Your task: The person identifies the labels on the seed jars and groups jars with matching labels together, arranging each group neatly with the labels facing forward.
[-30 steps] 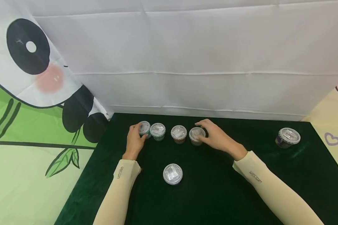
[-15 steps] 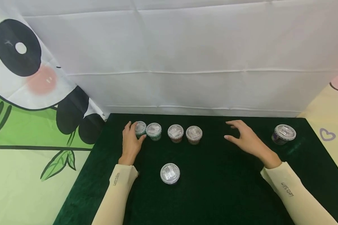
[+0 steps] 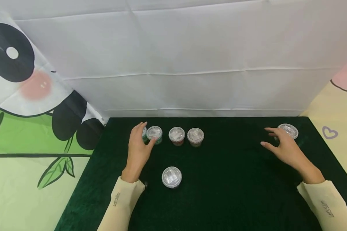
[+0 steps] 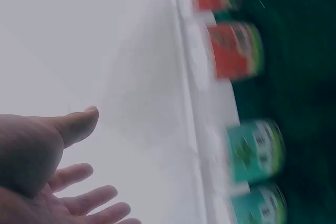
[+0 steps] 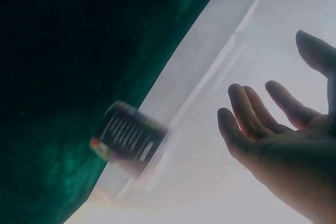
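My left hand (image 3: pixel 138 147) hovers at the two teal-labelled plastic tubs, fingers extended and thumb spread, holding nothing. One teal tub (image 3: pixel 144 138) is mostly behind its fingers; the other teal tub (image 3: pixel 154 132) shows its clear lid beside the thumb. Two red-labelled tubs (image 3: pixel 176 134) stand to their right, and their sides show in the left wrist view. At the far right, my right hand (image 3: pixel 286 149) overlaps a tub with a dark label (image 3: pixel 289 130). The right wrist view shows this dark tub (image 5: pixel 128 137) apart from the loosely spread, empty fingers.
Another lidded tub (image 3: pixel 172 177) stands alone nearer the front, between the arms. Dark green cloth (image 3: pixel 225 179) covers the table. White fabric (image 3: pixel 191 93) hangs along its back edge, with printed cartoon panels (image 3: pixel 69 128) at the sides.
My right hand has let go of the right-hand red-labelled tub and moved right to the dark tub. My left hand has come off the outer teal tub, its fingers straightening.
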### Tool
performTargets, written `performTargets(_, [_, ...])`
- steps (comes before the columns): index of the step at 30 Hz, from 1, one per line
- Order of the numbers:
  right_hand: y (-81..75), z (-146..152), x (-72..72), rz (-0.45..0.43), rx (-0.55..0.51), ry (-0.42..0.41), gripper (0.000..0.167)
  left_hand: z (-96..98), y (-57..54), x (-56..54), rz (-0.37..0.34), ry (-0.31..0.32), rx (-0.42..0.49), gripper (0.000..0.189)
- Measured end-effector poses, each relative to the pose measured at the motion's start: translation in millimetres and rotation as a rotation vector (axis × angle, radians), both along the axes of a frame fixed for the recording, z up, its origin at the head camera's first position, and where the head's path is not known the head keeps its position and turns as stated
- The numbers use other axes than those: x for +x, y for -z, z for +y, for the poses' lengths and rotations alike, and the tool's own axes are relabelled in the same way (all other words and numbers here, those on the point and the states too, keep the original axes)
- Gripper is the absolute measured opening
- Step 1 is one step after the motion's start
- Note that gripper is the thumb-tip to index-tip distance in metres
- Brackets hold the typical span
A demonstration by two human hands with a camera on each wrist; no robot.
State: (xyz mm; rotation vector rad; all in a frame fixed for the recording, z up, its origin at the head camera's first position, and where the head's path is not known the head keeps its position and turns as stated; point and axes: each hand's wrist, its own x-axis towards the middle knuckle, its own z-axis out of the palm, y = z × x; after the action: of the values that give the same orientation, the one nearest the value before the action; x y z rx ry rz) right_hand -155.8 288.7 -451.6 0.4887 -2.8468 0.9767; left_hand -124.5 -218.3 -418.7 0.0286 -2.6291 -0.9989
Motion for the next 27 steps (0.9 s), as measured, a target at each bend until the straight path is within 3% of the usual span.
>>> performTargets(8, [0.7,20,11.3,0.032,-0.013,0.048,0.058,39.8,-10.3,5.2,-0.049,0.105,0.061,0.068])
performTargets(15, [1.1,42,19.8,0.039,-0.01,0.107,0.06,74.8,-19.4,18.7,-0.096,0.187,0.126,0.068])
performTargets(20, [1.4,53,22.9,0.025,-0.009,0.148,0.061,107.6,-20.9,28.9,-0.134,0.273,0.173,0.069])
performTargets(27, [4.7,63,25.6,-0.002,-0.017,0.192,0.063,154.6,-18.7,32.8,-0.189,0.385,0.206,0.07])
